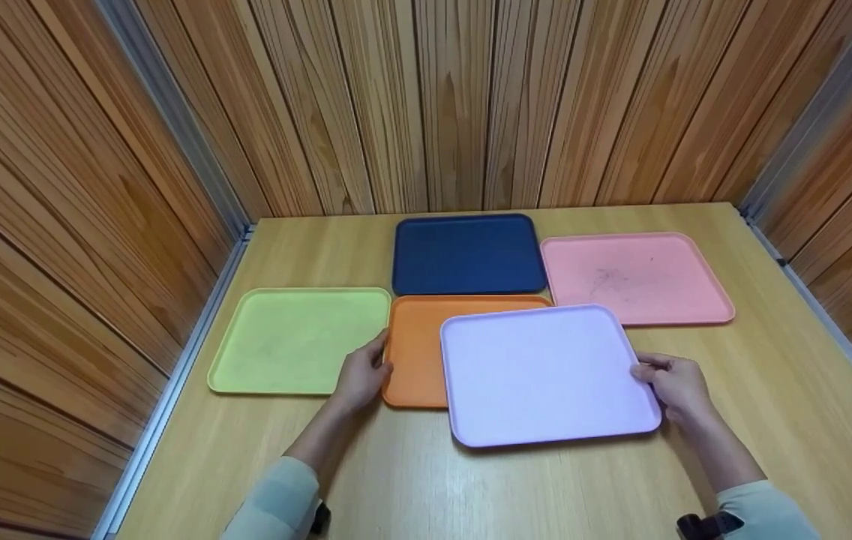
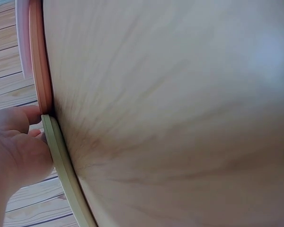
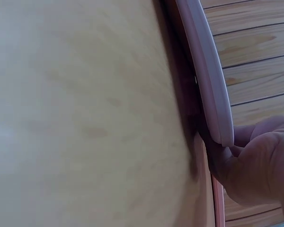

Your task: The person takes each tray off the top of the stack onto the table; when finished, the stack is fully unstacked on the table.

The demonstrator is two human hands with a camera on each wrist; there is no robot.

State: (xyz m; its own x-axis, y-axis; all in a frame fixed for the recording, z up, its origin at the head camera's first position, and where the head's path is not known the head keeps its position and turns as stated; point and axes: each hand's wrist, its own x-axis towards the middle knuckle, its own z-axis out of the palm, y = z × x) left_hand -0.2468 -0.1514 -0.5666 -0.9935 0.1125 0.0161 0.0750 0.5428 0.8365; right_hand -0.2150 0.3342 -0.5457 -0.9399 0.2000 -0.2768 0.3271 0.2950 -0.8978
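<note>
My right hand point(image 1: 677, 386) grips the right edge of a lavender tray point(image 1: 546, 375), thumb on top and fingers under the rim. This tray is turned slightly and overlaps the right part of an orange tray point(image 1: 415, 352). In the right wrist view the lavender tray's rim point(image 3: 213, 80) stands off the table, with fingers beneath it. My left hand point(image 1: 362, 373) touches the left edge of the orange tray, where it meets a light green tray point(image 1: 298, 341). The left wrist view has the fingers at the joint between the orange rim point(image 2: 41, 71) and green rim point(image 2: 64, 165).
Behind the orange tray lies a dark blue tray point(image 1: 469, 255). A pink tray point(image 1: 640, 277) lies at the back right, beside the blue one. Wood-panelled walls point(image 1: 456, 105) enclose the wooden table point(image 1: 396, 480) at the back and both sides.
</note>
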